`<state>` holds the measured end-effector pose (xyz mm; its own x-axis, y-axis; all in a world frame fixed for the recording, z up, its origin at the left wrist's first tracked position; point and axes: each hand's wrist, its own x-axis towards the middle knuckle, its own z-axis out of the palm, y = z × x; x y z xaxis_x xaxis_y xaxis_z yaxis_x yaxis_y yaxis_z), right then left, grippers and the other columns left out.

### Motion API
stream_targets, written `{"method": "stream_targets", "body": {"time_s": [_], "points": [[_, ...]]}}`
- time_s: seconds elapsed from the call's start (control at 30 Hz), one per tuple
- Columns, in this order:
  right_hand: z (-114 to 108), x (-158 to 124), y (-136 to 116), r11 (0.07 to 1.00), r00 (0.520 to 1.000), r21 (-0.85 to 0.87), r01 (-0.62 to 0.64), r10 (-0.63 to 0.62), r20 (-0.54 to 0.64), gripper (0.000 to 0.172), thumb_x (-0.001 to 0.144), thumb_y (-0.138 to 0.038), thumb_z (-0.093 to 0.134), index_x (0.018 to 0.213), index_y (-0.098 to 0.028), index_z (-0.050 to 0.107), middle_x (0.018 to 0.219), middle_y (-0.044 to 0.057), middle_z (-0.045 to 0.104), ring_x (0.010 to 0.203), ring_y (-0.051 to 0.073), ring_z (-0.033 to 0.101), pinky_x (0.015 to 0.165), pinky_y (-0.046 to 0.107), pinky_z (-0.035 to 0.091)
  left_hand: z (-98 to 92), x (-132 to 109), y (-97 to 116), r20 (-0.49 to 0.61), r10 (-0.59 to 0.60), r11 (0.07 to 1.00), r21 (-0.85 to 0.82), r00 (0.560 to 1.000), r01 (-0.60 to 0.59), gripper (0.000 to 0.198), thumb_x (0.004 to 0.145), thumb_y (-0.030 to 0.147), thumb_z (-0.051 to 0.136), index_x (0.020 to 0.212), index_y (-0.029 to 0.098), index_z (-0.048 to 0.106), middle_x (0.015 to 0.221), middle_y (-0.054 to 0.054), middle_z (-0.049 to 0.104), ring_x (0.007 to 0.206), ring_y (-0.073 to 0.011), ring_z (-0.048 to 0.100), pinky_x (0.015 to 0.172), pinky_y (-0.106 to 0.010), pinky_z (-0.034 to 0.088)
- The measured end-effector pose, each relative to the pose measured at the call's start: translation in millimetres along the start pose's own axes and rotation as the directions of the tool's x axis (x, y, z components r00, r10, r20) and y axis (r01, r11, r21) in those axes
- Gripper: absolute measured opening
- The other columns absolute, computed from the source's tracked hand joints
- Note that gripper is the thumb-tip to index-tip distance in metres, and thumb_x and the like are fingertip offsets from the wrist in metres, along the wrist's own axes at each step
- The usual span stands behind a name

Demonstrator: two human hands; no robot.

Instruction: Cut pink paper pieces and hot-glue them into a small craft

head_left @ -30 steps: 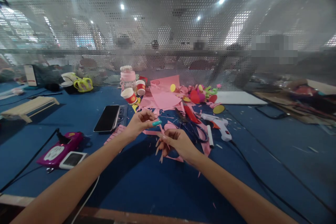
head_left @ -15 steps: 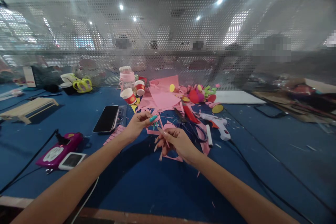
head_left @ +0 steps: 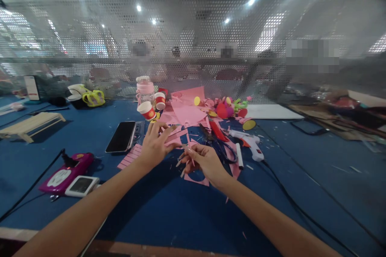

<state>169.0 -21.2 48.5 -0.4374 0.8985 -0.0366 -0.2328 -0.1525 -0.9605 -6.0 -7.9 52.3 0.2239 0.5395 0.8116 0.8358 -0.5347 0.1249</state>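
Observation:
My right hand (head_left: 206, 162) pinches a thin pink paper strip (head_left: 189, 139) between thumb and fingers, and the strip points up and away. Just left of it, my left hand (head_left: 157, 144) is palm down with its fingers apart over pink paper pieces; its thumb reaches close to the right fingertips, and whether it touches the strip I cannot tell. Beneath the right hand lies a pink paper cutout with a round hole (head_left: 197, 180). A stack of pink strips (head_left: 130, 156) rests left of my left wrist. Larger pink sheets (head_left: 187, 108) lie beyond both hands.
Scissors (head_left: 221, 148), a white glue gun (head_left: 255, 146) with its cord, and a white stick (head_left: 239, 156) are right of my hands. Left are a phone (head_left: 121, 136) and a purple power strip (head_left: 68, 172). Paper cups (head_left: 146, 110) and a bottle (head_left: 145, 90) stand behind.
My left hand has turned palm down and spread its fingers, no longer pinching near the strip's upper end. The right hand keeps the strip in almost the same place.

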Motion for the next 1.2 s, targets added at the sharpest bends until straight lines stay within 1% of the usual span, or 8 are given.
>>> {"method": "stream_targets", "body": {"time_s": [0.13, 0.27, 0.43, 0.6, 0.77, 0.97, 1.07, 1.2], "points": [[2, 1, -1, 0.998, 0.998, -0.062, 0.000, -0.004, -0.058, 0.031, 0.064, -0.043, 0.065, 0.067, -0.013, 0.059, 0.061, 0.003, 0.066, 0.041, 0.013, 0.060, 0.043, 0.024, 0.051, -6.3, -1, 11, -0.018, 0.077, 0.940, 0.336, 0.997, -0.067, 0.042, 0.078, 0.035, 0.051, 0.115, 0.018, 0.052, 0.093, -0.011, 0.051, 0.085, -0.0225, 0.047, 0.076, -0.035, 0.038], [4, 0, -2, 0.995, 0.996, -0.096, -0.019, 0.011, -0.088, 0.032, 0.063, -0.045, 0.065, 0.065, -0.014, 0.059, 0.064, 0.003, 0.067, 0.042, 0.014, 0.061, 0.044, 0.024, 0.051, -11.1, 1, 15, 0.057, 0.042, 0.914, 0.402, 0.997, -0.062, 0.032, 0.081, 0.029, 0.046, 0.110, 0.017, 0.055, 0.079, -0.009, 0.057, 0.077, -0.0213, 0.051, 0.068, -0.031, 0.038], [6, 0, -1, 0.996, 0.996, -0.089, -0.029, 0.021, -0.088, 0.031, 0.064, -0.044, 0.065, 0.068, -0.013, 0.059, 0.067, 0.003, 0.067, 0.045, 0.015, 0.062, 0.047, 0.026, 0.052, -3.5, -4, 16, 0.064, -0.051, 0.967, 0.252, 0.997, 0.034, 0.024, 0.082, 0.027, 0.046, 0.100, 0.016, 0.058, 0.075, -0.007, 0.064, 0.073, -0.0191, 0.056, 0.067, -0.029, 0.042], [5, 0, 1, 0.998, 0.997, -0.066, -0.019, 0.014, -0.082, 0.032, 0.061, -0.043, 0.067, 0.066, -0.013, 0.058, 0.066, 0.004, 0.067, 0.044, 0.014, 0.062, 0.045, 0.025, 0.052, 6.7, -5, 17, 0.167, -0.304, 0.939, -0.114, 0.938, 0.324, 0.018, 0.078, 0.021, 0.052, 0.094, 0.016, 0.058, 0.075, -0.004, 0.064, 0.066, -0.0143, 0.058, 0.063, -0.025, 0.045], [4, 1, 5, 0.998, 0.998, -0.050, -0.029, 0.026, -0.065, 0.031, 0.061, -0.041, 0.068, 0.066, -0.012, 0.060, 0.065, 0.005, 0.067, 0.044, 0.014, 0.062, 0.043, 0.022, 0.050, 6.6, -1, 17, 0.321, -0.460, 0.698, -0.445, 0.828, 0.561, 0.022, 0.075, 0.021, 0.054, 0.096, 0.018, 0.060, 0.080, -0.003, 0.065, 0.069, -0.0144, 0.061, 0.063, -0.026, 0.048], [4, 3, 11, 0.999, 0.998, -0.008, -0.047, 0.047, -0.038, 0.029, 0.061, -0.039, 0.069, 0.069, -0.012, 0.059, 0.064, 0.004, 0.067, 0.045, 0.014, 0.062, 0.043, 0.022, 0.050, 10.1, 4, 20, 0.451, -0.552, 0.238, -0.721, 0.701, 0.651, 0.027, 0.062, 0.015, 0.065, 0.088, 0.016, 0.062, 0.080, -0.003, 0.066, 0.067, -0.0147, 0.061, 0.062, -0.026, 0.049], [5, 3, 12, 0.998, 0.998, -0.026, -0.052, 0.051, -0.046, 0.031, 0.061, -0.041, 0.068, 0.068, -0.012, 0.060, 0.068, 0.005, 0.068, 0.044, 0.013, 0.061, 0.044, 0.023, 0.051, 10.7, 5, 22, 0.500, -0.554, 0.102, -0.753, 0.665, 0.651, 0.031, 0.057, 0.014, 0.068, 0.087, 0.015, 0.062, 0.076, -0.002, 0.066, 0.066, -0.0136, 0.061, 0.062, -0.025, 0.049], [5, 3, 11, 0.999, 0.997, -0.023, -0.048, 0.047, -0.054, 0.032, 0.060, -0.042, 0.068, 0.068, -0.012, 0.060, 0.069, 0.005, 0.068, 0.044, 0.014, 0.061, 0.044, 0.024, 0.051, 9.5, 6, 24, 0.565, -0.498, -0.011, -0.762, 0.658, 0.647, 0.038, 0.056, 0.012, 0.069, 0.093, 0.015, 0.060, 0.089, -0.004, 0.066, 0.074, -0.0140, 0.061, 0.065, -0.024, 0.049]]}}
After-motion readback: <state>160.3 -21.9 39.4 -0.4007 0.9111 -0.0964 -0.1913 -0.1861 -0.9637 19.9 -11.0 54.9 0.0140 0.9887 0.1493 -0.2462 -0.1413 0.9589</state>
